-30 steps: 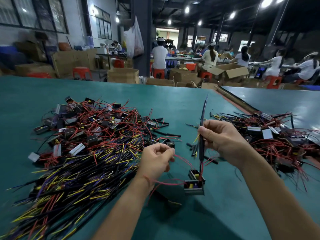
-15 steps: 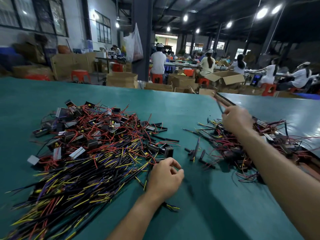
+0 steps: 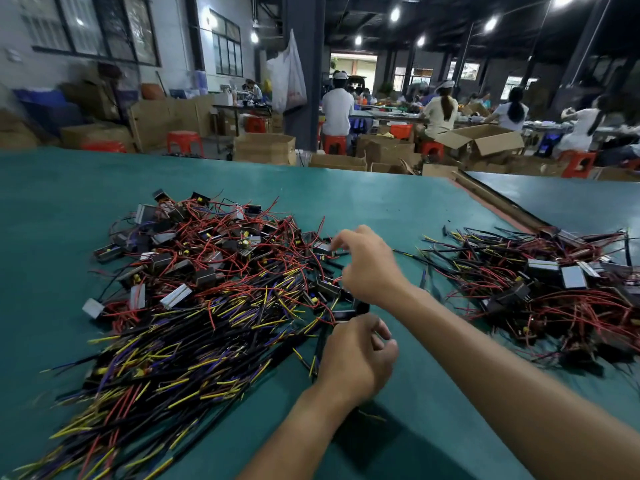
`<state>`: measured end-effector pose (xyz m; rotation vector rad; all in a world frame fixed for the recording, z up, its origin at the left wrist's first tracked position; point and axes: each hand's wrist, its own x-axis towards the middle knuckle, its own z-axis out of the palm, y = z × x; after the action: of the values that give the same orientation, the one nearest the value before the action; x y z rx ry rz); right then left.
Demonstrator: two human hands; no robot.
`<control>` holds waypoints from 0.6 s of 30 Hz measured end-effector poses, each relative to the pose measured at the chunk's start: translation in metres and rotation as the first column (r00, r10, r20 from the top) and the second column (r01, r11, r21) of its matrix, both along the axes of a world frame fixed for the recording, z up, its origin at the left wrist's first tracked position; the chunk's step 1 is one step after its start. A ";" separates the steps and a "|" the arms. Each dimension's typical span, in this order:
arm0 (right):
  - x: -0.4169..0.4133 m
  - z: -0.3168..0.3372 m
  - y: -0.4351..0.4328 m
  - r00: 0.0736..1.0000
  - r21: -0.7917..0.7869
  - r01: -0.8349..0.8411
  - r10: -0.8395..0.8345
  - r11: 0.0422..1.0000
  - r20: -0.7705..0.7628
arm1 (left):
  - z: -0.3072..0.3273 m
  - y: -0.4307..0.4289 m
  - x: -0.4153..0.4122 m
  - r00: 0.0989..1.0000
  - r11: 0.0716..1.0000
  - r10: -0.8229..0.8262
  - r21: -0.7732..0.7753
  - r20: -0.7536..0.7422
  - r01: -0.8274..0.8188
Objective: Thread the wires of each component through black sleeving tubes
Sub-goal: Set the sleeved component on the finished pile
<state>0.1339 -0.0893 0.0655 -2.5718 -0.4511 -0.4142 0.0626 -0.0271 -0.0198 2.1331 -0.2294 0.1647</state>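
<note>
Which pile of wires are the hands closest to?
The big left pile, with yellow and purple wire ends. The left hand and right hand are at its edge; the redder right pile is apart.

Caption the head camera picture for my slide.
Left hand and right hand work at a pile of wired components on a green table, second pile at right.

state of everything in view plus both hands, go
left pile of wired components, heaped and tangled
right pile, heaped, apart from the left one
right hand, over left pile's edge, fingers reaching
left hand, fingers curled by a black component, grip unclear
cardboard box, flaps open
</note>
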 end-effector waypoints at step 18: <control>0.047 -0.017 0.050 0.949 0.235 0.009 0.065 0.972 -0.308 | -0.006 0.006 0.005 0.998 0.997 0.057 -0.046 -0.036 -0.059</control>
<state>0.1804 -0.0391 0.0486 -2.3408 -0.3026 -0.0378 0.0676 -0.0215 -0.0256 2.0954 -0.1418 0.1648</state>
